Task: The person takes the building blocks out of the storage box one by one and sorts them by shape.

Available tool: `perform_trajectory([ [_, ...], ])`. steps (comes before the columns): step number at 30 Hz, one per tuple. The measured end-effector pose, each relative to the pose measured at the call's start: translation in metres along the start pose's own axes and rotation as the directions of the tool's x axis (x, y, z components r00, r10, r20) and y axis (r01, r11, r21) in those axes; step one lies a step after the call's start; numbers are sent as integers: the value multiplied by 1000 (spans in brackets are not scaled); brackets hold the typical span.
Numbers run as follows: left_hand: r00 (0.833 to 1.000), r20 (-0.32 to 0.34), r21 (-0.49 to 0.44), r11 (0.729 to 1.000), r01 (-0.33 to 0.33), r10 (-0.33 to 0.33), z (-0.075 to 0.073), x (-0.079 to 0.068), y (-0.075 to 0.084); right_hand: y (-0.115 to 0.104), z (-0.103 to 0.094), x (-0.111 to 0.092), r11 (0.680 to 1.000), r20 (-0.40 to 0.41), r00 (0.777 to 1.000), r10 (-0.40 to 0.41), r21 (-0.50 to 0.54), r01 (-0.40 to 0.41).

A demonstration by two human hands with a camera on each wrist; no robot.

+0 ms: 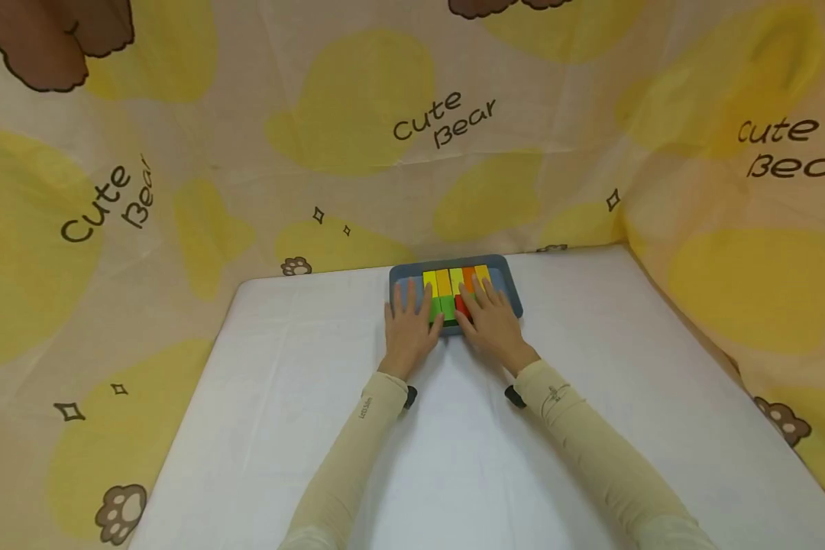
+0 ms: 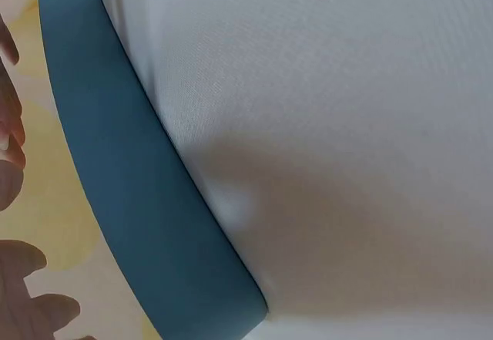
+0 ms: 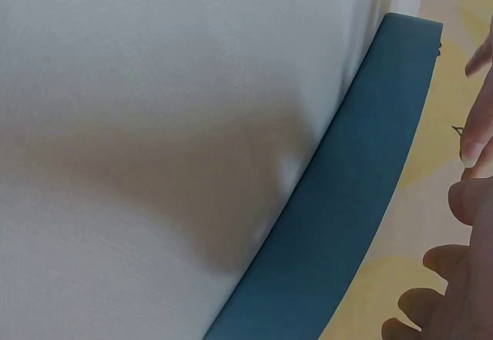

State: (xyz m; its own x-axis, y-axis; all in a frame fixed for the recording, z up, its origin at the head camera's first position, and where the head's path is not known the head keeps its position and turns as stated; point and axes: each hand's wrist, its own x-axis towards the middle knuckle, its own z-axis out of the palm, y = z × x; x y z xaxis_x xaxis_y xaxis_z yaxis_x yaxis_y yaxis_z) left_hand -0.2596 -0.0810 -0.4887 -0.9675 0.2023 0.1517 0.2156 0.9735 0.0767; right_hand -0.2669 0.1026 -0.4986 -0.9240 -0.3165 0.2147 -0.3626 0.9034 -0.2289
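A blue-grey tray point(image 1: 447, 264) sits near the far edge of the white table and holds several coloured blocks in two rows. Yellow blocks point(image 1: 430, 279) and orange blocks point(image 1: 443, 283) lie in the far row; green blocks point(image 1: 448, 308) and a red block point(image 1: 461, 305) lie nearer. My left hand point(image 1: 409, 334) reaches over the tray's left part, fingers extended and spread, overlapping the green blocks. Over the right part my right hand point(image 1: 496, 327) extends its fingers across the blocks, partly hiding them. Both wrist views show the tray's outer wall, with fingertips above its rim.
The white tabletop point(image 1: 454, 458) stretches between the forearms and to both sides. A yellow-patterned cloth point(image 1: 357, 99) with bear lettering stands behind the tray and along both sides. Dark wrist straps point(image 1: 515, 396) show under the sleeves.
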Motion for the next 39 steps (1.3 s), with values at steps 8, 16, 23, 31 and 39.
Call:
perform_trajectory([
  [8, 979, -54, -570, 811, 132, -197, 16, 7, -39, 16, -7, -4, 988, -113, 993, 36, 151, -18],
  [16, 894, 241, -924, 192, 330, -379, 31, 2, -72, 37, -6, -4, 977, -166, 980, 106, 201, -71],
  [23, 937, 134, -880, 396, 262, -322, 41, 10, -77, 45, 1, 0, 982, -92, 989, 113, 161, -97],
  [31, 950, 124, -860, 447, 246, -286, 35, 0, -80, 51, -12, 6, 993, 145, 989, 32, 112, -48],
  [39, 952, 112, -855, 462, 238, -283, 36, -37, -80, 49, -32, -4, 984, 371, 920, -127, 160, 71],
])
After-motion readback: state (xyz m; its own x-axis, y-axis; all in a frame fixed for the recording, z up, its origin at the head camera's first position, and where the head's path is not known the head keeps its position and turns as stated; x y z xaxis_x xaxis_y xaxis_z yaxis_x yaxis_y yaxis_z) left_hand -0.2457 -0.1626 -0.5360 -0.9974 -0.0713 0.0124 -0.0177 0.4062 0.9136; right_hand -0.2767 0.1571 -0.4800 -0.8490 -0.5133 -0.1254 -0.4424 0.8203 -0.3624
